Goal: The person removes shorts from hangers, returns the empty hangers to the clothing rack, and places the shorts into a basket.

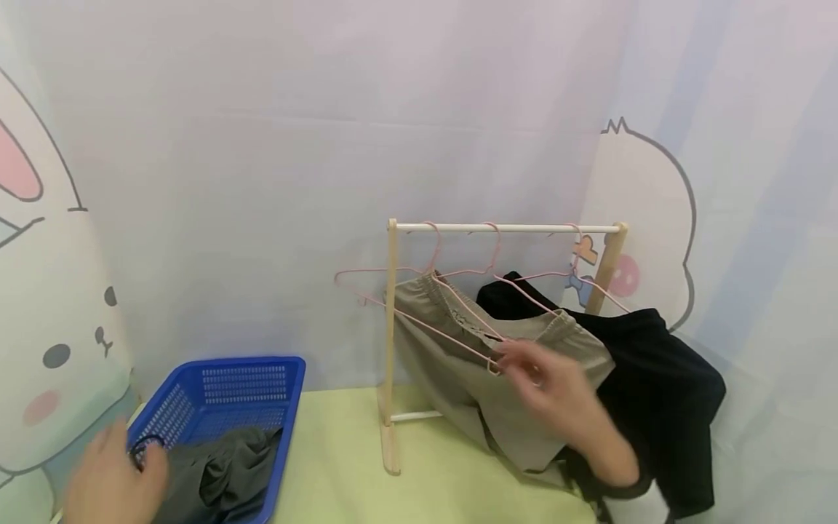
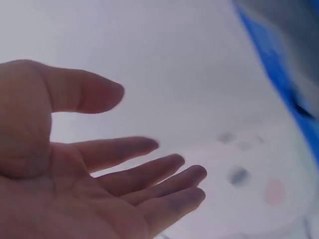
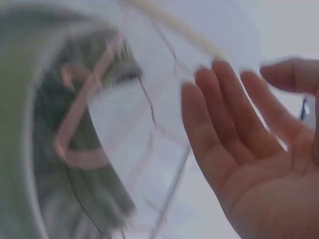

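Note:
My left hand is over the left edge of the blue basket. Its fingers are extended and the palm is bare in the left wrist view. Inside the basket lies a crumpled dark grey garment. My right hand is in front of beige elastic-waist trousers, near the front end of a bare pink hanger. The right wrist view shows its fingers straight and apart from the blurred hanger. Behind the beige pair hang black trousers.
A small wooden rack with a white rail carries several pink hangers. It stands on a pale yellow tabletop, right of the basket. A cloth backdrop with cartoon animals closes off the back and sides.

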{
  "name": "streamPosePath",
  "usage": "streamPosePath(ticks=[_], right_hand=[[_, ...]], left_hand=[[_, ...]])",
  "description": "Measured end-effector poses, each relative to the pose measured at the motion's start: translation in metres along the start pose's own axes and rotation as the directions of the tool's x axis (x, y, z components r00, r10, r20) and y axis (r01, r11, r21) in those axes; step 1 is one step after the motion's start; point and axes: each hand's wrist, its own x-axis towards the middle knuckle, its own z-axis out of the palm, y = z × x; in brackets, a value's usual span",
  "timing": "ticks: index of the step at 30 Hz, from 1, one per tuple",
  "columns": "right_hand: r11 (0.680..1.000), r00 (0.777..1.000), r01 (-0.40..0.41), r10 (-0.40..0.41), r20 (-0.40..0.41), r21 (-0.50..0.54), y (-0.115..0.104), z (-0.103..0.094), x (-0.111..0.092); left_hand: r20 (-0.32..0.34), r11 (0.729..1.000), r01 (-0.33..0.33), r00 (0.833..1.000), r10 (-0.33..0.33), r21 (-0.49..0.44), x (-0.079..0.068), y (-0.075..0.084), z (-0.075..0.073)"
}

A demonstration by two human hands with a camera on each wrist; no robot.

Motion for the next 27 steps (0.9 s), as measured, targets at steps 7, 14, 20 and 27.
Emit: streamPosePath(ticks=[7,14,20,27], right_hand=[[0.936,0.969,-0.232,0.199,-0.147,-0.263,0.029,-0.065,0.032],[0.871,0.938,-0.337,0.343,-0.048,-0.358,0.071,-0.077,0.028],[0.857,0.943,-0.313,0.332,-0.026,-0.410,0.089,-0.064,0.024],[0.853,0.965,-0.254,0.254,-0.061,-0.455,0.084,-0.048,0.030]], left_hand=[[-0.012,0.939,-0.264,0.963,0.268,-0.223,0.004,0.127,0.008],[0.050,0.851,-0.343,0.918,0.394,-0.398,0.013,0.195,0.059],[0.043,0.747,-0.371,0.882,0.470,-0.551,0.037,0.219,0.121],[-0.001,0.653,-0.369,0.871,0.491,-0.662,0.053,0.229,0.161]])
